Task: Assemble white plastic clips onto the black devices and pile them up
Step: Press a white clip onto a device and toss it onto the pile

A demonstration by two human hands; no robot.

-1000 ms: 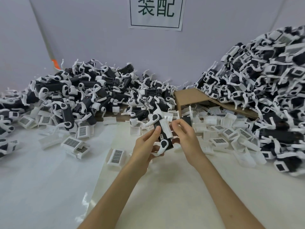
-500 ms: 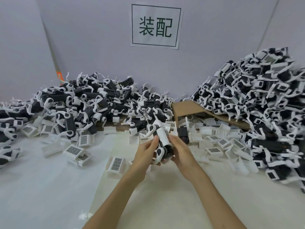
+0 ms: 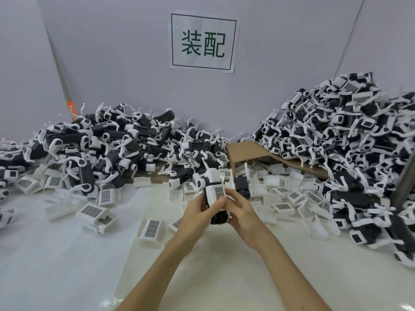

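Change: our hands have drawn together, thumbs now meeting.
Piles: right heap [image 3: 348, 142] at 3 o'clock, left heap [image 3: 101, 149] at 10.
Hands: our left hand [image 3: 197, 212] and right hand [image 3: 241, 213] both grip the black device [image 3: 219, 218], centre.
Clip: white clip [image 3: 215, 191] on its 12 o'clock end.

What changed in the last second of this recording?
The right hand slid from the top of the device down to its lower end, closing against the left hand. Both now grip it, with the white clip on it. The left pile and right pile stayed put.
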